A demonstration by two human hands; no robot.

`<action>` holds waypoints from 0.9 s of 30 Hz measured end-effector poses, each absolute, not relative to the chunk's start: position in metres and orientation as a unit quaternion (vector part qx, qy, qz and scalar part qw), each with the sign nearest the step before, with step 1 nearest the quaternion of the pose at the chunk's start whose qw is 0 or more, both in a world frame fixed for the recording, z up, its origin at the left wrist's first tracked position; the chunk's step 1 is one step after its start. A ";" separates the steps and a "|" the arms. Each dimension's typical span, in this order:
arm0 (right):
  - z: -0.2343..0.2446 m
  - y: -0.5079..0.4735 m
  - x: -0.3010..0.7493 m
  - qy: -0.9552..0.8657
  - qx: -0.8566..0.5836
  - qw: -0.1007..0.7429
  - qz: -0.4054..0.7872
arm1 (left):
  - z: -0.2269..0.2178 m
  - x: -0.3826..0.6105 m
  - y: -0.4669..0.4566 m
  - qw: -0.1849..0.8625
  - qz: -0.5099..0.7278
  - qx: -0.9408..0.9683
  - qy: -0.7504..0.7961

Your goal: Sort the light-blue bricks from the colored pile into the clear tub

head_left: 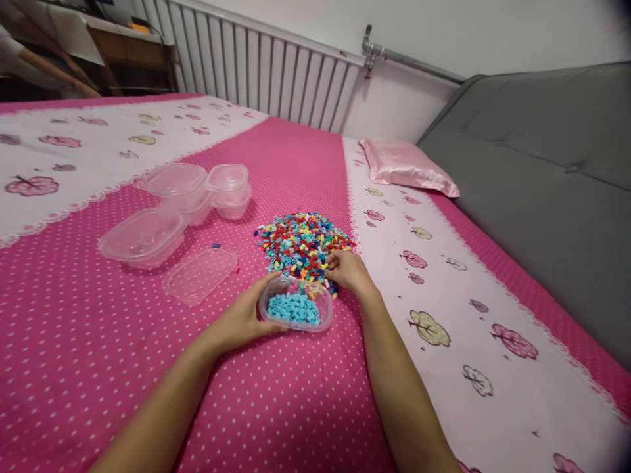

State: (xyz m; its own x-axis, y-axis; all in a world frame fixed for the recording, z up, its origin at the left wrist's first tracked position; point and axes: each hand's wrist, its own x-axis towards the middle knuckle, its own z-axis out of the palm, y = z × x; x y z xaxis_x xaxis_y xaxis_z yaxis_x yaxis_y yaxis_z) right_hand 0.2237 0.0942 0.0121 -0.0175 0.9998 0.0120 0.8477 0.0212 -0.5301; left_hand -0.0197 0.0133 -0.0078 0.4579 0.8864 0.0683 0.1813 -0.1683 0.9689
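My left hand (251,307) grips the left end of a clear plastic container (323,314), thumb and fingers on its rim. Inside lie many light blue toy bricks (292,307). Just beyond the container is a heaped pile of mixed small toy bricks (300,240) in red, blue, yellow, white and teal. At the pile's right front edge is my right hand (348,270), its fingers curled together against the bricks. What its fingertips hold, if anything, is too small to make out. A clear lid (200,276) lies flat to the left of the container.
Several clear lidded containers (142,236) stand at the left on the pink dotted bedspread (276,407). One loose blue brick (216,246) lies by the lid. A pink pillow (407,167) rests near the grey headboard (542,157). Behind are a radiator (266,66) and another person's arm (54,69).
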 end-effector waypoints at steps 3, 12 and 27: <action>0.011 0.095 0.223 -0.691 -0.669 0.198 0.191 | -0.008 -0.019 0.013 0.519 0.345 0.676 0.393; 0.010 0.098 0.227 -0.682 -0.666 0.210 0.219 | -0.007 -0.018 0.012 0.532 0.343 0.669 0.390; 0.004 0.100 0.225 -0.673 -0.675 0.209 0.221 | -0.003 -0.017 0.012 0.530 0.348 0.669 0.387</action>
